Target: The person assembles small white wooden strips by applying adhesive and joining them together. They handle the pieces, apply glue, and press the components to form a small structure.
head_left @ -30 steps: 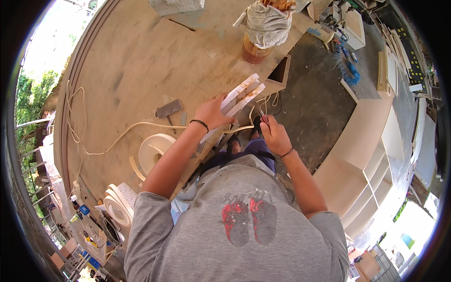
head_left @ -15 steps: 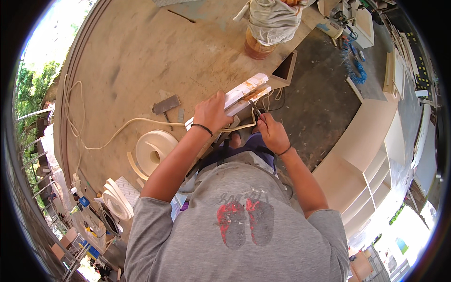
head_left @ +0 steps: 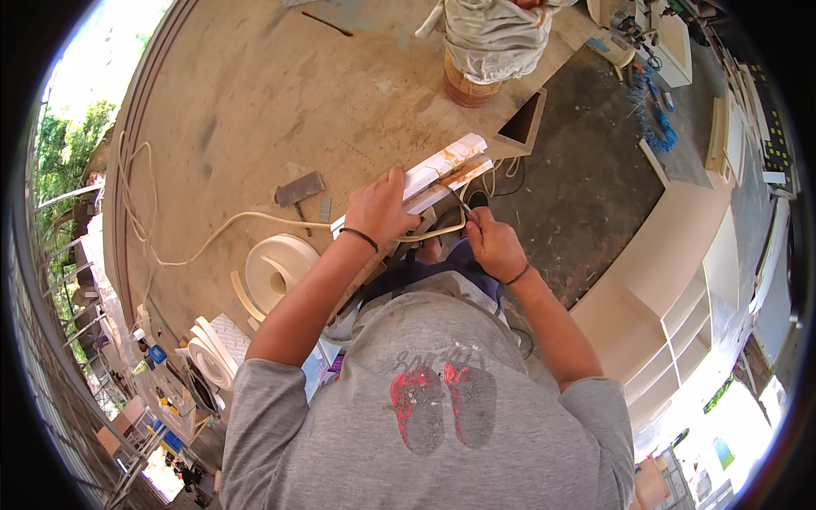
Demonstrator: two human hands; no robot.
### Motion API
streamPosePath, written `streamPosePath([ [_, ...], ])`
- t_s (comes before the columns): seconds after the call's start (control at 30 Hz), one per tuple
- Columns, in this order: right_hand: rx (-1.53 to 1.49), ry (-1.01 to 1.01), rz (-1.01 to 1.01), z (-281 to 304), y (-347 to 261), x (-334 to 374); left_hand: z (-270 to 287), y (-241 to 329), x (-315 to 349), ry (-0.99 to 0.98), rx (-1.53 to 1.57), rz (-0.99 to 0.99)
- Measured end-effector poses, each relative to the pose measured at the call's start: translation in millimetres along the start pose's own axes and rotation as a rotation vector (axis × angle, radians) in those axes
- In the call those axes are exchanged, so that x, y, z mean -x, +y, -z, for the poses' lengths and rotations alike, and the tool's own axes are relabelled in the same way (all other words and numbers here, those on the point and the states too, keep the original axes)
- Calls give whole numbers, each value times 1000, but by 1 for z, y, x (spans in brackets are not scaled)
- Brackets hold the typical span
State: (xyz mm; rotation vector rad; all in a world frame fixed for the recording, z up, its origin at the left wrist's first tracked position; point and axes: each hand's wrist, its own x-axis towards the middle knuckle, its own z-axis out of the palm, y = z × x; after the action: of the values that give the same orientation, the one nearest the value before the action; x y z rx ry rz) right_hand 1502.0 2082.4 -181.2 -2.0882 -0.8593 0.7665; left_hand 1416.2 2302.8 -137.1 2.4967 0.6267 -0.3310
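Observation:
My left hand (head_left: 376, 208) is closed over a pair of long white strips (head_left: 442, 163), side by side with a groove between them. Orange-brown smears mark their far ends. In my right hand (head_left: 497, 246) a thin tool with a dark, narrow end (head_left: 460, 202) is pinched; its exact kind cannot be made out. The tip of that tool meets the lower strip, near the brown smear. Under my left hand, the near part of the strips is hidden.
A flat scraper-like piece (head_left: 299, 189) and a cream cord (head_left: 229, 223) lie on the brown board (head_left: 246, 110). White rolls of edging (head_left: 276, 265) stand at left. A cloth-covered container (head_left: 493, 51) sits ahead, beside a hollow wooden box (head_left: 521, 126). Pale shelving (head_left: 663, 272) stands right.
The tool in my right hand has moved slightly back along the strip, toward the left. My left hand keeps its hold, and the strips barely shift.

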Motion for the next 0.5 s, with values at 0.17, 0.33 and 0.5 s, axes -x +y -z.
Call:
streamPosePath([
  [0.17, 6, -21, 33, -5, 5, -12, 1, -2, -3, -31, -23, -12],
  [0.33, 6, -40, 43, -11, 10, -17, 1, -1, -2, -29, -24, -19],
  [0.5, -5, 51, 46, -33, 21, -18, 2, -3, -5, -68, -9, 29],
])
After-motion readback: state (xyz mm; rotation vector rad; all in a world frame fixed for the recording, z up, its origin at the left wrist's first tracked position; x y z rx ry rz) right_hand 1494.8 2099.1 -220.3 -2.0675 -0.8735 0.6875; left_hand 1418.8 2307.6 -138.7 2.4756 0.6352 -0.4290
